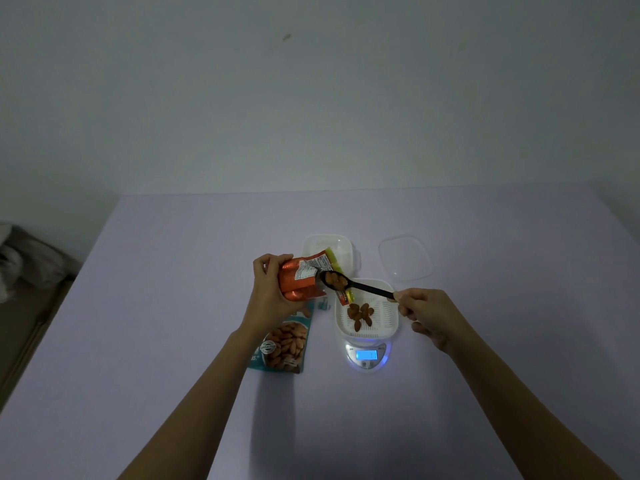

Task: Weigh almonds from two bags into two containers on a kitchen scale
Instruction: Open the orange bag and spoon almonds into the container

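My left hand (268, 284) grips an orange foil almond bag (300, 277), tipped on its side with its mouth toward the right. My right hand (424, 311) holds a black spoon (360, 287) by its handle end; the bowl of the spoon carries several almonds just outside the bag's mouth. Below the spoon a white container (391, 322) stands on the kitchen scale (366, 356), with several almonds on its ridged floor. The scale's display glows blue. A teal almond bag (284, 344) lies flat under my left forearm. A second white container (343, 247) stands behind the orange bag.
A clear lid (405, 258) lies to the right of the far container. The lilac table (173, 306) ends at a left edge, past which a floor with crumpled cloth (20, 258) shows. A plain wall rises behind the table's far edge.
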